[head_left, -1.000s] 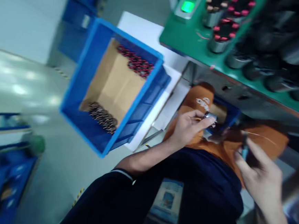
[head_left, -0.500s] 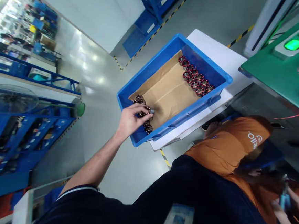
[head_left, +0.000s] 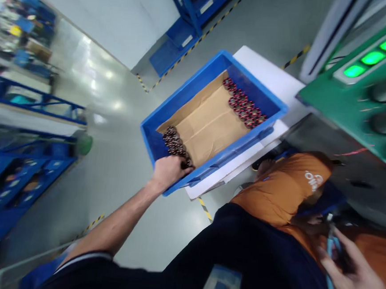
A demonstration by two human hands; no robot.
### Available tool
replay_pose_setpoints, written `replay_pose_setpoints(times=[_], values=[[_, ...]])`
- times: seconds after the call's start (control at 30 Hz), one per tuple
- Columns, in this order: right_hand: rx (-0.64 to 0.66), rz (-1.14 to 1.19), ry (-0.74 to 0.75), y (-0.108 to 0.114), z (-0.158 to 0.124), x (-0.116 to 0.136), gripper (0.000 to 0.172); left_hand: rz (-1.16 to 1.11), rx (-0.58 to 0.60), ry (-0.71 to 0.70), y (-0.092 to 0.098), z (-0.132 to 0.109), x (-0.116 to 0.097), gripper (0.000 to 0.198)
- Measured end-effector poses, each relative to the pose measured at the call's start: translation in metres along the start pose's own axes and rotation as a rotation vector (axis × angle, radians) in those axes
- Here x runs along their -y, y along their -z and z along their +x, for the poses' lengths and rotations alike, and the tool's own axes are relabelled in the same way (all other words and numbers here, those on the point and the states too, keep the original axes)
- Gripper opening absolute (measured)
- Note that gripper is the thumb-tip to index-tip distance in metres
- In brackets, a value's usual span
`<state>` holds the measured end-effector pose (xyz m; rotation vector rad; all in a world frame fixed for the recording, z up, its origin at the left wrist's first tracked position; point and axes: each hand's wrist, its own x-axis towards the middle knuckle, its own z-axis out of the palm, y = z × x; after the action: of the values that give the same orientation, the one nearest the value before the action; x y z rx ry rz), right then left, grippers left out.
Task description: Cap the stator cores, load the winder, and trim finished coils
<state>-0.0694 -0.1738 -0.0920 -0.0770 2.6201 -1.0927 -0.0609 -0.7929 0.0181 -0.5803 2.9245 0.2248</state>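
My left hand (head_left: 170,173) reaches into the near-left corner of a blue plastic bin (head_left: 184,89). Its fingers are closed around a small wound motor stator at the end of a row, mostly hidden by the fingers. Beside it runs a cluster of dark, copper-wound stators (head_left: 175,142) along the left end. More stators, with red-looking windings (head_left: 246,107), stand at the far right end. Brown cardboard (head_left: 211,123) lines the bin's floor between them. At the lower right, my right hand (head_left: 353,273) is closed on blue-handled cutting pliers (head_left: 330,249); a dark object by its palm is blurred.
The bin rests on a white surface (head_left: 262,72). To the right is a green machine panel (head_left: 337,100) with lit green buttons (head_left: 373,57) and dark cylinders. Orange clothing (head_left: 276,186) fills the lower right. Blue racks (head_left: 20,166) stand left, beyond the floor.
My left hand has moved toward the bin's near corner, to the end of the stator row. The view has shifted, bringing more green buttons and my right hand with the pliers further into sight.
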Motion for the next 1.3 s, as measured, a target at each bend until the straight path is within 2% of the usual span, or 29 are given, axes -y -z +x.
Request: replay_pose_setpoints(times=[0.1, 0.17, 0.2, 0.27, 0.33, 0.4, 0.47, 0.53, 0.6, 0.7, 0.77, 0.83, 0.87, 0.97, 1.0, 1.03, 1.07, 1.17, 1.3], values=[[-0.021, 0.099, -0.030, -0.002, -0.001, 0.042, 0.056, -0.164, -0.263, -0.174, 0.021, -0.003, -0.025, 0.048], [-0.016, 0.149, -0.028, -0.005, 0.003, 0.060, 0.057, -0.326, -0.413, -0.263, 0.033, 0.005, -0.061, 0.040], [-0.022, 0.151, -0.024, -0.006, 0.005, 0.065, 0.057, -0.453, -0.466, -0.301, 0.038, 0.013, -0.085, 0.035], [-0.027, 0.139, -0.008, -0.005, 0.005, 0.072, 0.057, -0.661, -0.472, -0.422, 0.046, 0.038, -0.146, 0.023], [-0.024, 0.125, 0.007, -0.001, -0.001, 0.076, 0.058, -0.757, -0.527, -0.598, 0.052, 0.072, -0.212, 0.023], [-0.026, 0.126, 0.016, 0.004, -0.011, 0.078, 0.057, -0.702, -0.472, -0.803, 0.056, 0.111, -0.270, 0.022], [-0.048, 0.130, 0.014, 0.007, -0.023, 0.078, 0.056, -0.594, -0.414, -0.894, 0.055, 0.147, -0.312, 0.029], [-0.090, 0.139, 0.001, 0.007, -0.033, 0.076, 0.054, -0.500, -0.352, -0.927, 0.052, 0.175, -0.338, 0.029], [-0.134, 0.155, -0.013, 0.004, -0.041, 0.073, 0.053, -0.439, -0.297, -0.939, 0.048, 0.195, -0.351, 0.026], [-0.177, 0.189, -0.030, -0.003, -0.049, 0.071, 0.050, -0.350, -0.256, -0.976, 0.047, 0.216, -0.357, 0.028], [-0.192, 0.211, -0.033, -0.007, -0.052, 0.072, 0.049, -0.320, -0.252, -0.990, 0.051, 0.221, -0.357, 0.029], [-0.204, 0.231, -0.033, -0.008, -0.053, 0.076, 0.048, -0.396, -0.273, -0.969, 0.060, 0.211, -0.353, 0.028], [-0.213, 0.241, -0.034, -0.006, -0.052, 0.079, 0.048, -0.483, -0.303, -0.952, 0.065, 0.198, -0.351, 0.025], [-0.250, 0.271, -0.038, 0.002, -0.052, 0.092, 0.050, -0.791, -0.383, -0.921, 0.078, 0.133, -0.343, 0.015], [-0.262, 0.283, -0.039, 0.006, -0.051, 0.098, 0.051, -0.841, -0.361, -0.931, 0.079, 0.106, -0.340, 0.011], [-0.271, 0.296, -0.039, 0.010, -0.051, 0.105, 0.053, -0.818, -0.279, -0.985, 0.078, 0.080, -0.338, 0.009], [-0.278, 0.310, -0.042, 0.015, -0.050, 0.112, 0.054, -0.756, -0.175, -1.020, 0.074, 0.056, -0.336, 0.010], [-0.293, 0.365, 0.002, 0.028, -0.043, 0.136, 0.063, -0.797, -0.087, -1.120, 0.051, 0.007, -0.336, 0.015], [-0.306, 0.443, 0.147, 0.038, -0.032, 0.160, 0.085, -0.868, -0.070, -1.092, 0.020, -0.011, -0.340, 0.021]])
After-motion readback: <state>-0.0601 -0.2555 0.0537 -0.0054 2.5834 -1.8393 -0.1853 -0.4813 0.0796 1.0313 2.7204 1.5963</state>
